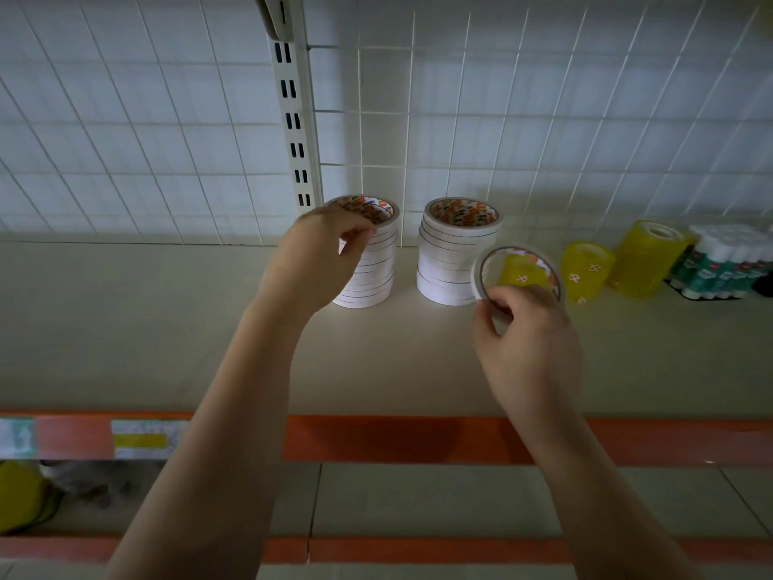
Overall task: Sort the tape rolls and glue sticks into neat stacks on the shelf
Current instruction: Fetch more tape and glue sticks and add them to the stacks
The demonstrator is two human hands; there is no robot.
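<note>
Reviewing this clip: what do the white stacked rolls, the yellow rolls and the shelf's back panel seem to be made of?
White stacked rolls: likely paper-backed tape, matte white edges, printed cardboard-looking cores.
Yellow rolls: glossy, translucent, probably plastic film tape; light passes through.
Back panel: white wire grid, seemingly coated metal, thin crossing rods.
Single roll gripped by the right hand: same white type, as far as visible.

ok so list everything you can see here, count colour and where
white tape stacks: 2, white, back of the shelf, side by side
loose tape roll: 1, white, held up in front of the right stack
yellow tape packs: 3, yellow, right of the stacks
glue sticks: a bundle, white caps, far right
shelf: 1, beige, orange front edge
left hand: 1, fingers at the left stack's top
right hand: 1, pinches the loose roll
</note>
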